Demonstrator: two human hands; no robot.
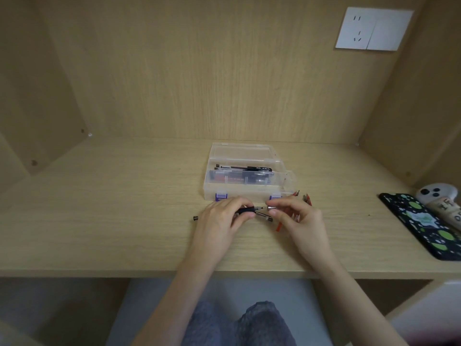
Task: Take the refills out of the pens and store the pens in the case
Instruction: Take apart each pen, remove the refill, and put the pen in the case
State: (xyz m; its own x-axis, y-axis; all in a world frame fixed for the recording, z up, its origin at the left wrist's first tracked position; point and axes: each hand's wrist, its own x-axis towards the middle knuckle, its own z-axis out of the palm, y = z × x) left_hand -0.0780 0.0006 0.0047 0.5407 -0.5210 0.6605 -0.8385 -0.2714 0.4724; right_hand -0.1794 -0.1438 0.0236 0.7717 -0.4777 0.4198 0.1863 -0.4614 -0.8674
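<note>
While left fingers [237,204] grip a pen [247,210], right fingers [280,204] pinching its tip [271,208], case [245,194] behind, phone [424,223] rightward.

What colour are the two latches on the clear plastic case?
Purple; the small plastic latches show best in head view.

The single camera sits on the person's head and looks forward and down over a pale wood-grain desk [124,221] set in an alcove. It is close. The left hand [219,218] and right hand [299,221], forearms entering from the bottom edge, meet just below the frame's middle, near a clear plastic box-shaped case with purple latches [249,193]. A matching wooden back panel [199,71] fills the upper half, with a white wall socket plate [356,28] at top right. Blue-grey trousered knees [237,325] show at the bottom. The wide lens bends the desk's edges.
</note>
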